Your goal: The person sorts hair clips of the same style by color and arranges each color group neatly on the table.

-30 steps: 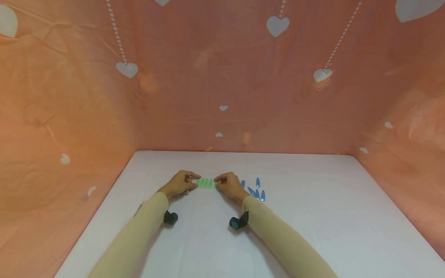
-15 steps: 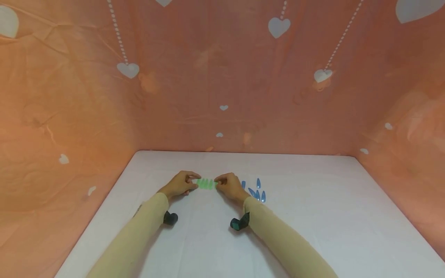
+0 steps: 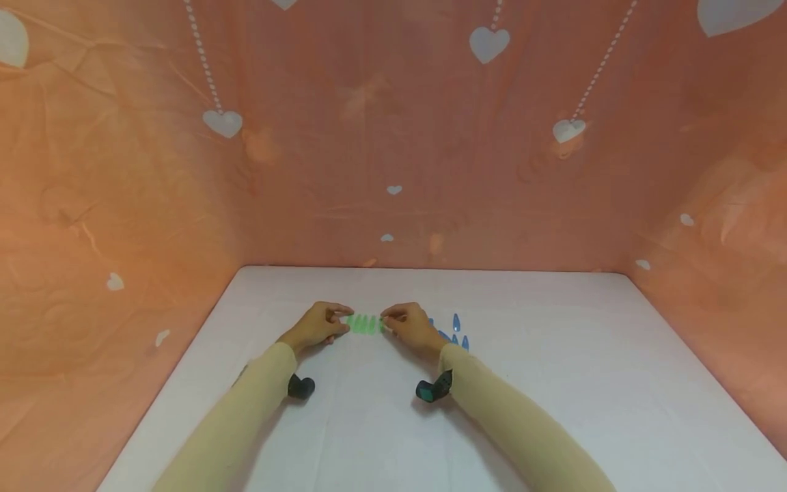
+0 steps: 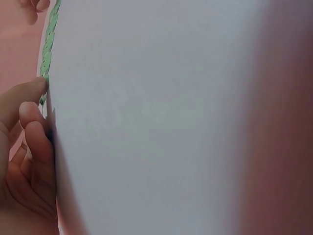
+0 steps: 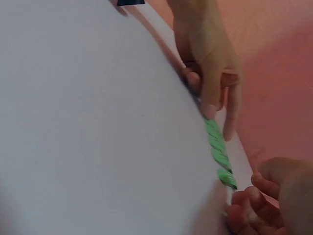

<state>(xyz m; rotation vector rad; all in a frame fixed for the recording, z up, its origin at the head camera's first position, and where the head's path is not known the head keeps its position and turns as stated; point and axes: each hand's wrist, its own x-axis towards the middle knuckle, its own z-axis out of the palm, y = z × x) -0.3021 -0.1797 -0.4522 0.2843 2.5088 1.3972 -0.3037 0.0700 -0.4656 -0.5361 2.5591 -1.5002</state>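
Note:
A row of slim green pieces (image 3: 364, 324), pointed like small petals, lies on the white table between my hands. At its left end my left hand (image 3: 316, 324) holds the end piece, thumb at the near tip and index finger at the far tip. That thumb also meets the green row (image 4: 48, 49) in the left wrist view. My right hand (image 3: 410, 325) is bent beside the rightmost green piece (image 3: 382, 325), which sits slightly apart from the row. In the right wrist view, the thumb of my right hand (image 5: 274, 196) is off that green piece (image 5: 227, 178).
Several glossy blue teardrop-shaped pieces (image 3: 456, 322) are scattered right of my right hand, some hidden behind the wrist. Black wrist cameras (image 3: 301, 387) hang from both sleeves. An orange curtain (image 3: 393, 137) with white hearts surrounds the white table (image 3: 363, 437) at the back and sides.
My right hand and forearm have shifted a little to the right, covering more of the blue pieces. My left hand stays at the left end of the green row.

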